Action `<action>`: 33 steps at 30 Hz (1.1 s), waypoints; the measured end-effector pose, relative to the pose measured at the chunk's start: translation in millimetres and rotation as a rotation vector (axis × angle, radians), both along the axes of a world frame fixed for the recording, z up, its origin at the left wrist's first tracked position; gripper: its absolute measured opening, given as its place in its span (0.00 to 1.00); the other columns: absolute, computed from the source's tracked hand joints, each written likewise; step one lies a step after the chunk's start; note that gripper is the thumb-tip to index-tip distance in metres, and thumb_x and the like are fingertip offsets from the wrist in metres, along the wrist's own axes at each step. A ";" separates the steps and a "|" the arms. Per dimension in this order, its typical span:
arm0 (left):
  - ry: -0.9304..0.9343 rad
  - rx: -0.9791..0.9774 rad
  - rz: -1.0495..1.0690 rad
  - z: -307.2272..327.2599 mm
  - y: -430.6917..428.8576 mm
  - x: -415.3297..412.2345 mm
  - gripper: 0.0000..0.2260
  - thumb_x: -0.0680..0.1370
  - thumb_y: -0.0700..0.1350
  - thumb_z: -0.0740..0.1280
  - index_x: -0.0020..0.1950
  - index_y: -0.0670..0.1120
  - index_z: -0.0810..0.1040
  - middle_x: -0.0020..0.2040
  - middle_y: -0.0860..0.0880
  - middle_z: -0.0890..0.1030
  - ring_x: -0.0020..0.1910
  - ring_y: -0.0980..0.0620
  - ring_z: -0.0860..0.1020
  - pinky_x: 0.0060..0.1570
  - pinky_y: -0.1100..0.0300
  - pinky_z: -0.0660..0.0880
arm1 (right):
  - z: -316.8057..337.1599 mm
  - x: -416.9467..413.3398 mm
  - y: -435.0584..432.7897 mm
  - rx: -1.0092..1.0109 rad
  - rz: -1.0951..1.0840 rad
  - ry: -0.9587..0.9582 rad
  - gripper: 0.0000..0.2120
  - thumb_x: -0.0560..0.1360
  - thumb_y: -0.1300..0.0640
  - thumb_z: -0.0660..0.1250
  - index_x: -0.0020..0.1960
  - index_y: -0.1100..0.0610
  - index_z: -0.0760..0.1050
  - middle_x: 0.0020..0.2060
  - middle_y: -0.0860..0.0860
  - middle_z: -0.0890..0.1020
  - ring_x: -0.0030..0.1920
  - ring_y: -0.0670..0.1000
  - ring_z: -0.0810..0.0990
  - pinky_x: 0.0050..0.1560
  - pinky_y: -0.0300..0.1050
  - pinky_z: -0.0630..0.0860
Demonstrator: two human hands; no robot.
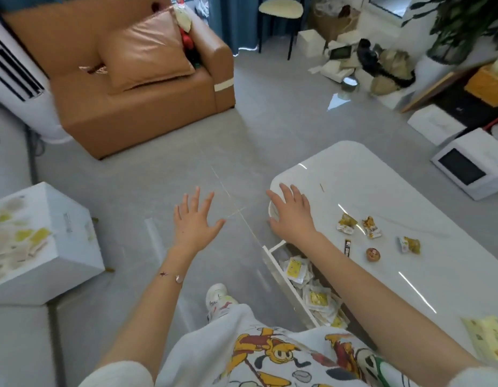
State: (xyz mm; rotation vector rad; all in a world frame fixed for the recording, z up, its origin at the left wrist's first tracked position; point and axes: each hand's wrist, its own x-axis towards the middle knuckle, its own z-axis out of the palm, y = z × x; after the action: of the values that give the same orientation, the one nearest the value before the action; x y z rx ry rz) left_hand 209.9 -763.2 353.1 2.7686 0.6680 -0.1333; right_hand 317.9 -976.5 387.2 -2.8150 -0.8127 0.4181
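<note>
Open drawer full of sachets sits lower centre, tucked under the counter edge. Loose snack packets lie on the counter just right of the right grip, so that one's closer. It's spread flat, seemingly resting on the counter's corner, holding nothing. Left grip hovers wide open over the floor, mid-frame.

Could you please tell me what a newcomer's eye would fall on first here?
Two spread hands fill the middle: the left hand hangs over the grey floor, the right hand is at the corner of the glossy white table. Under the right forearm, an open drawer brims with yellow-printed packets, and a few snack packets lie on the tabletop. A brown sofa stands upper left.
</note>
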 end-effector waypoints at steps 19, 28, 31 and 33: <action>-0.035 -0.027 0.424 20.4 289.3 -6.9 0.33 0.77 0.62 0.60 0.78 0.59 0.49 0.80 0.50 0.45 0.78 0.44 0.43 0.75 0.45 0.44 | 17.2 86.6 344.7 0.106 0.293 0.010 0.32 0.77 0.48 0.63 0.77 0.46 0.54 0.77 0.54 0.54 0.77 0.57 0.48 0.74 0.55 0.51; -0.004 -0.065 0.606 4.9 373.1 30.9 0.33 0.78 0.62 0.59 0.78 0.58 0.48 0.80 0.49 0.45 0.78 0.43 0.43 0.75 0.45 0.45 | 3.8 150.4 473.8 0.056 0.499 0.017 0.32 0.77 0.48 0.63 0.77 0.46 0.53 0.77 0.54 0.53 0.77 0.57 0.48 0.75 0.54 0.50; -0.021 -0.073 0.688 0.4 401.8 53.3 0.33 0.78 0.63 0.59 0.78 0.57 0.48 0.80 0.48 0.46 0.78 0.43 0.44 0.75 0.44 0.45 | 0.1 181.9 518.5 0.039 0.577 0.017 0.32 0.78 0.48 0.62 0.77 0.47 0.52 0.77 0.54 0.53 0.77 0.57 0.48 0.75 0.53 0.49; -0.031 -0.082 0.753 -1.4 421.2 68.9 0.33 0.78 0.63 0.59 0.78 0.57 0.49 0.80 0.48 0.46 0.78 0.43 0.44 0.74 0.43 0.46 | -1.9 202.4 549.6 0.017 0.649 0.009 0.32 0.78 0.48 0.62 0.77 0.47 0.52 0.77 0.55 0.54 0.77 0.58 0.48 0.75 0.54 0.50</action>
State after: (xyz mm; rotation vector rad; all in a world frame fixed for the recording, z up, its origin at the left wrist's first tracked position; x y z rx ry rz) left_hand 278.8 -342.0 351.7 2.2513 1.5834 0.0436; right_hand 520.3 -426.9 385.3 -2.4640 -1.7114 0.4998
